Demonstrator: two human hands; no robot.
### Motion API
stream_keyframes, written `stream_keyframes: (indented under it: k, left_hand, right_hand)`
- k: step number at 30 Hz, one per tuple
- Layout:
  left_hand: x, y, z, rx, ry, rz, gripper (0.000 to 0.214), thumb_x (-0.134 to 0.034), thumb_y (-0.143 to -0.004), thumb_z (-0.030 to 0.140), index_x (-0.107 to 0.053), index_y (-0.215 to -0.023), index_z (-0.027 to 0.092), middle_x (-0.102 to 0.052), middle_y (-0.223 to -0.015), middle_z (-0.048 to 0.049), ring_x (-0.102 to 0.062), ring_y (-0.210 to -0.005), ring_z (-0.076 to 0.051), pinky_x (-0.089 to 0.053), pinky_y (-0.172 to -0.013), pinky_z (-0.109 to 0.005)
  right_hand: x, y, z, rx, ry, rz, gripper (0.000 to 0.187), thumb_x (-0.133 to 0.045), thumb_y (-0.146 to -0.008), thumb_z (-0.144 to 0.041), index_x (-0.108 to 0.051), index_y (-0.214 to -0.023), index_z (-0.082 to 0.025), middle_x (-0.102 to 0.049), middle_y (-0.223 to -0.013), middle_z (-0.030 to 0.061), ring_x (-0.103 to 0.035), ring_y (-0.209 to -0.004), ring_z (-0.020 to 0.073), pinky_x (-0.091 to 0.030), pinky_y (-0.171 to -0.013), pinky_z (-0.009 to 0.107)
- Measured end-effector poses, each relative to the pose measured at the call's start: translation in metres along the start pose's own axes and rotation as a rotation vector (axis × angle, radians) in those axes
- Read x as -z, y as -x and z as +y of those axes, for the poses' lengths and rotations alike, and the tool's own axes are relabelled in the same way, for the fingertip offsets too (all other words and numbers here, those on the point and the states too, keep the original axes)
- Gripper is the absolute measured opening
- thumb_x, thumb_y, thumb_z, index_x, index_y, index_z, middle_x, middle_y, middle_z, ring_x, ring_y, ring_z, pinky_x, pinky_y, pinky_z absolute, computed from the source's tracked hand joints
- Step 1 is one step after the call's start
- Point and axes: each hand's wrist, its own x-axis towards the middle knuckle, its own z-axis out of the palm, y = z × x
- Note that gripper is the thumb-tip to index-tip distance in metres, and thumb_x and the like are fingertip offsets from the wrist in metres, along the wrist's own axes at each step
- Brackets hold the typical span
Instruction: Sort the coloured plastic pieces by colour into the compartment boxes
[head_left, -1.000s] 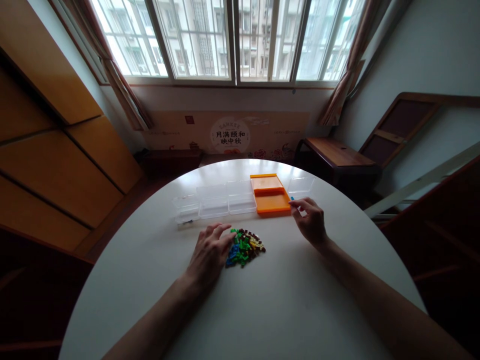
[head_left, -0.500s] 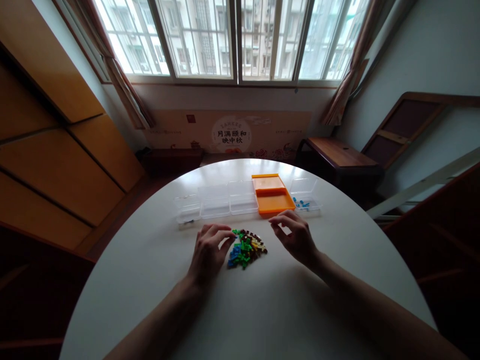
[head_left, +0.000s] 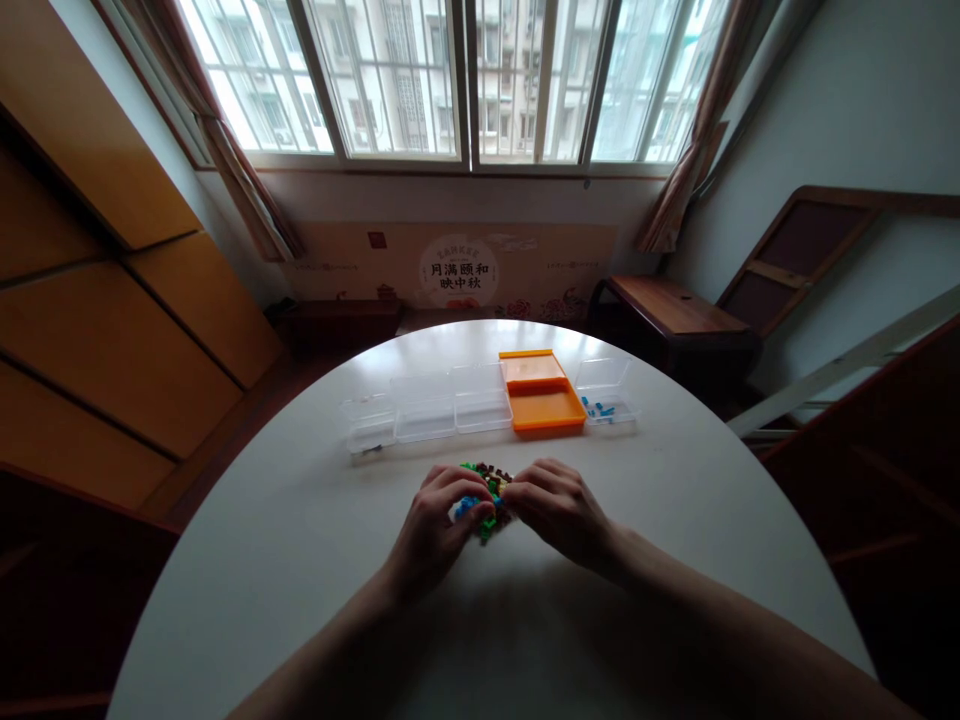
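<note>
A pile of tiny building bricks [head_left: 487,526] in green, blue, brown and pale yellow lies on the white table [head_left: 300,530], partly covered by both hands. My left hand [head_left: 442,515] curls over the pile's left side, its thumb and fingertips closed around a small blue brick [head_left: 496,501]. Bent over the right side, my right hand [head_left: 559,505] has its fingers pressed together close to the left fingertips. What the right fingers pinch, if anything, is hidden.
Behind the pile stands a row of open clear plastic boxes [head_left: 425,425]. An orange box [head_left: 547,425] with its lid open adjoins them. To its right, another clear box [head_left: 626,415] holds several blue bricks. A wooden chair [head_left: 675,305] is beyond the table's edge.
My right hand has come left and down from near the orange box to the pile. My left hand has shifted slightly right and lower, and the hands now nearly meet.
</note>
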Motion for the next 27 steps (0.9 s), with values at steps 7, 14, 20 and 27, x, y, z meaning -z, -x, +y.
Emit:
stream_keyframes:
  k: [7,14,20,27]
  left_hand:
    - [0.005,-0.001,-0.006,0.020,-0.152,0.077,0.012,-0.060,-0.086,0.029,-0.069,-0.086,0.021,-0.068,-0.090,-0.0050,-0.059,-0.092,-0.020,-0.047,-0.086,-0.036]
    - [0.007,-0.002,-0.007,-0.013,-0.318,0.097,0.010,-0.060,-0.085,0.027,-0.068,-0.084,0.021,-0.068,-0.091,-0.0044,-0.058,-0.092,-0.022,-0.044,-0.084,-0.039]
    - [0.008,-0.001,-0.007,0.004,-0.370,0.091,0.011,-0.059,-0.086,0.027,-0.068,-0.083,0.021,-0.068,-0.092,-0.0040,-0.057,-0.094,-0.022,-0.042,-0.086,-0.040]
    - [0.008,0.000,-0.011,0.062,-0.414,0.090,0.012,-0.057,-0.086,0.027,-0.068,-0.083,0.022,-0.067,-0.093,-0.0043,-0.056,-0.096,-0.023,-0.041,-0.087,-0.041]
  right_hand:
    - [0.020,0.008,0.049,-0.341,0.072,0.237,0.011,-0.059,-0.090,-0.024,-0.066,-0.083,-0.019,-0.065,-0.074,0.0028,-0.057,-0.065,0.0147,-0.047,-0.065,0.028]
    - [0.056,0.033,0.113,-0.603,0.329,0.363,0.025,-0.058,-0.087,-0.037,-0.070,-0.083,-0.015,-0.066,-0.075,0.0061,-0.054,-0.061,0.0171,-0.046,-0.063,0.031]
    - [0.062,0.053,0.146,-0.830,0.413,0.350,0.040,-0.053,-0.084,-0.048,-0.073,-0.084,-0.013,-0.067,-0.078,0.0095,-0.052,-0.060,0.0182,-0.045,-0.064,0.034]
    - [0.060,0.051,0.143,-0.899,0.383,0.382,0.039,-0.050,-0.082,-0.043,-0.074,-0.087,-0.013,-0.066,-0.081,0.0096,-0.051,-0.058,0.0170,-0.045,-0.067,0.034]
